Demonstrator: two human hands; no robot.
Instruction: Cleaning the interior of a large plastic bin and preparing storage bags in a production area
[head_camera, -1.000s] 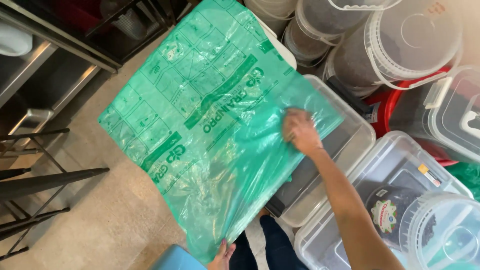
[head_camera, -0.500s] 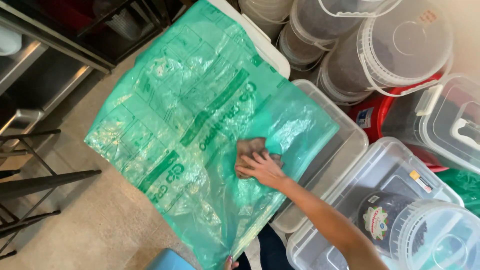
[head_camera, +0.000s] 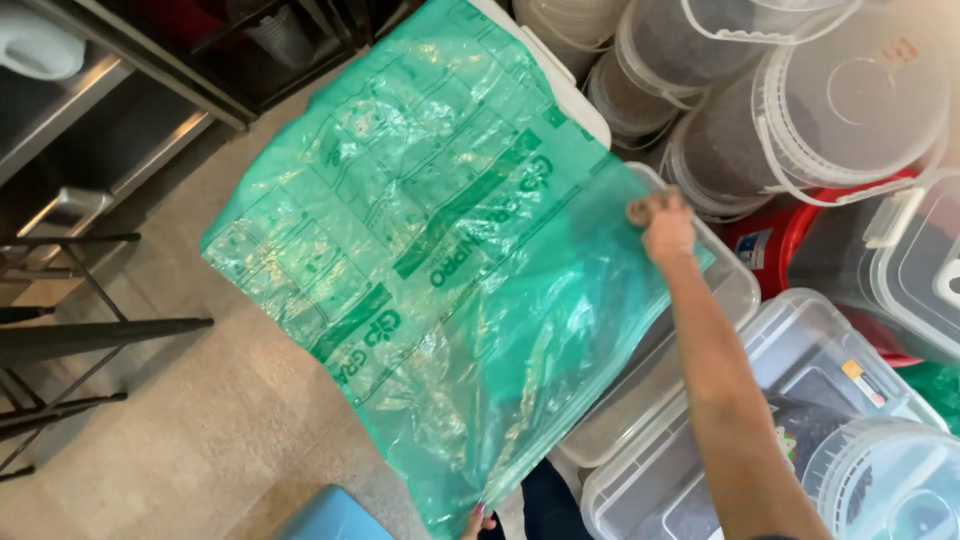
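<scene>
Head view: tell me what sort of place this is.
Probably a storeroom or back-of-kitchen storage area: stacked lidded translucent buckets, clear lidded plastic bins and steel shelving surround the green plastic bag.

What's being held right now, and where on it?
The green plastic bag: right hand pinches its right edge, left hand holds its bottom corner.

A plastic bag (head_camera: 440, 270) lies over bins (head_camera: 690, 330), buckets (head_camera: 820, 110) behind (shelving (head_camera: 120, 90) left).

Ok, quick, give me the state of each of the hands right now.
Left hand: only fingertips show at the bottom edge, gripping the large translucent green plastic bag.
Right hand: closed, pinching the bag's right edge.
</scene>
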